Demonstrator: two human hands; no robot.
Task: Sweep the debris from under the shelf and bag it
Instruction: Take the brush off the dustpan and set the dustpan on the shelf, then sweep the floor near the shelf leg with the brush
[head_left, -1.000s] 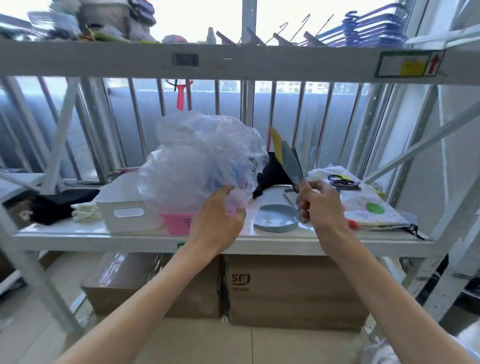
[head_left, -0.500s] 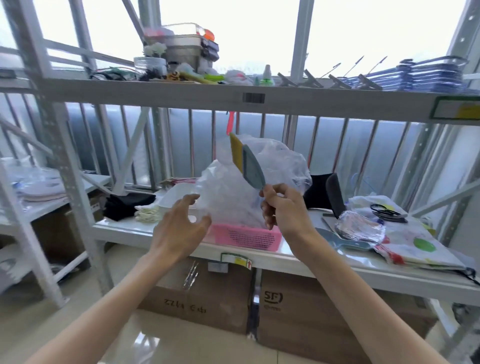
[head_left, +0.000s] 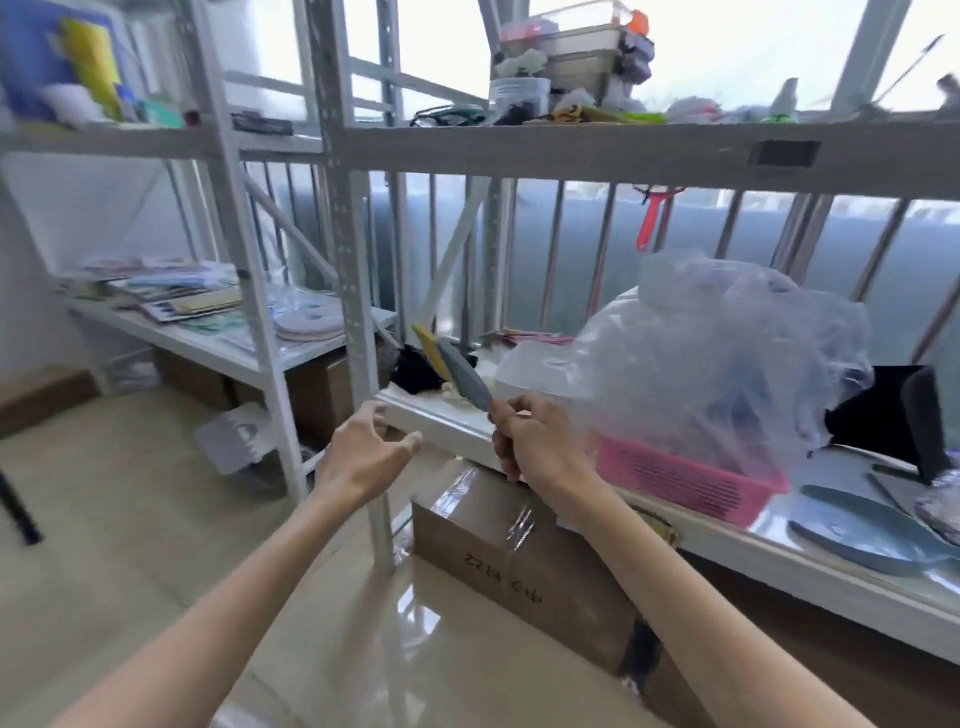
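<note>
Grey-blue brush (head_left: 464, 375) with yellow bristles sits at frame centre, gripped by its handle in the right hand (head_left: 535, 441). Left hand (head_left: 363, 449), centre-left, is empty, fingers loosely spread. Clear bag (head_left: 727, 353) rests in the pink basket (head_left: 691, 480), right, on the shelf (head_left: 727, 545).

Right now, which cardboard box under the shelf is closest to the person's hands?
The cardboard box with dark writing, beneath the right hand. The other box sits farther back, under the left-hand shelf.
</note>
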